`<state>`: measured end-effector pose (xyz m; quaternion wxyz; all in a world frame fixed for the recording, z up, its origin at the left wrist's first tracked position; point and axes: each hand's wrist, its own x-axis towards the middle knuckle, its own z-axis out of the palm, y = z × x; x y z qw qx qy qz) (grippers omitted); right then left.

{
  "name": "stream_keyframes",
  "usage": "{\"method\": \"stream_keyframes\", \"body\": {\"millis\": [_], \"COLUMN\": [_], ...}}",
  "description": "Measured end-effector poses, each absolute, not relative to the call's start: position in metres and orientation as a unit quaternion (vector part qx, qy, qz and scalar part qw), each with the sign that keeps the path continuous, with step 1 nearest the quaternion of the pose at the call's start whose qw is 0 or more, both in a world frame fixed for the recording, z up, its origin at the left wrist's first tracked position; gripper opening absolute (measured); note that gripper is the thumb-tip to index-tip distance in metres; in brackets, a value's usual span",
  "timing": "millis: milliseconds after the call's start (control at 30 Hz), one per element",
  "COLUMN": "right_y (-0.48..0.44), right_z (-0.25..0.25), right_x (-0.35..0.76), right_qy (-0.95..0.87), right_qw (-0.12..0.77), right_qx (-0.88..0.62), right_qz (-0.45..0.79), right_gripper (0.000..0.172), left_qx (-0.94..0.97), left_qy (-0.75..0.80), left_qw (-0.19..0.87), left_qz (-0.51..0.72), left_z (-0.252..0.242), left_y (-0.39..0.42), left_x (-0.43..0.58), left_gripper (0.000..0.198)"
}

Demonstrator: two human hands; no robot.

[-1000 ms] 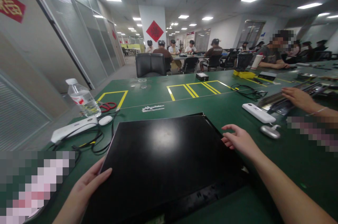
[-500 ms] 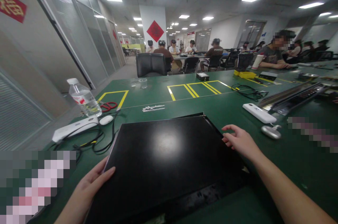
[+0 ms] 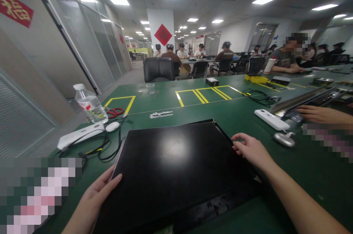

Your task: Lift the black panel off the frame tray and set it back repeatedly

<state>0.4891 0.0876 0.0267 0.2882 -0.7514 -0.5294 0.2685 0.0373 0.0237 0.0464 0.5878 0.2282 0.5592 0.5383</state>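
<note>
Panel (image 3: 165,182), black and glossy, with a bright glare on its face, lies at the near side of the green table (image 3: 198,110), between the two hands. A black rim (image 3: 220,131) shows along its right edge and far right corner. The left hand (image 3: 99,191) pinches the left edge, thumb on the face and fingers round the side. The right hand (image 3: 252,151) is half curled at the right edge, fingertips at the rim; whether they grip it, I cannot tell.

Just beyond the far edge lie white scraps (image 3: 161,114). To the left are cables (image 3: 103,153), a white mouse (image 3: 112,127), a white bar (image 3: 81,135), red-handled scissors (image 3: 116,112) and a bottle (image 3: 91,105). To the right are a white slab (image 3: 271,119) and a silver mouse (image 3: 284,139); past them, another person's hand (image 3: 321,113) is at a metal frame (image 3: 292,103). Farther off stand a clear cup (image 3: 150,88), a small black box (image 3: 212,81) and a chair (image 3: 159,69).
</note>
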Motion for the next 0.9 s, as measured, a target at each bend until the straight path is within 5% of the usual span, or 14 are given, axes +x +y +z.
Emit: {"method": "stream_keyframes", "body": {"millis": [900], "right_y": [0.076], "right_z": [0.043], "right_x": [0.47], "right_qy": [-0.601], "right_qw": [0.163], "right_qx": [-0.773], "right_qz": [0.122], "right_gripper": [0.026], "left_qx": [0.251], "left_qy": [0.603], "left_qw": [0.541], "left_qz": [0.53], "left_z": [0.05], "left_y": [0.021], "left_x": [0.046], "left_gripper": [0.079]}}
